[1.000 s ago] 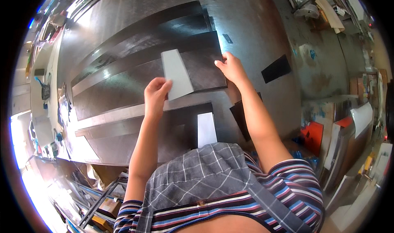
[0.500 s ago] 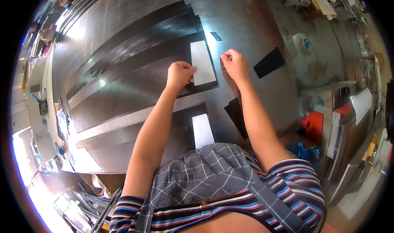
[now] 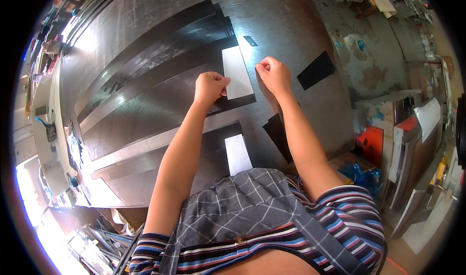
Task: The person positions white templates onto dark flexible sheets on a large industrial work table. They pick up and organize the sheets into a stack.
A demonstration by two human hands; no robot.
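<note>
The steel tabletop (image 3: 291,27) stretched wide, its far edge curving off toward eleven o'clock and its right edge giving way to a cluttered floor at three o'clock. Long dark sheets (image 3: 145,100) lay in stepped bands across it, their right ends lined up near the middle. Bare metal lay open beyond the hands toward twelve and one o'clock, broken only by a small dark scrap (image 3: 250,40) and a black strip (image 3: 316,70) lying at two o'clock of the right hand.

The white sheet (image 3: 237,72) lay flat on the end of the topmost dark sheet, between the two hands. The left hand (image 3: 210,87) had its grip pinched on the sheet's lower left edge, the sheet running up toward one o'clock from the fingers. The right hand (image 3: 273,74) was curled closed just beside the sheet's right edge; whether it touched the sheet could not be told. A second white sheet (image 3: 238,153) lay nearer the body at six o'clock, and a black offcut (image 3: 277,135) beside the right forearm.
</note>
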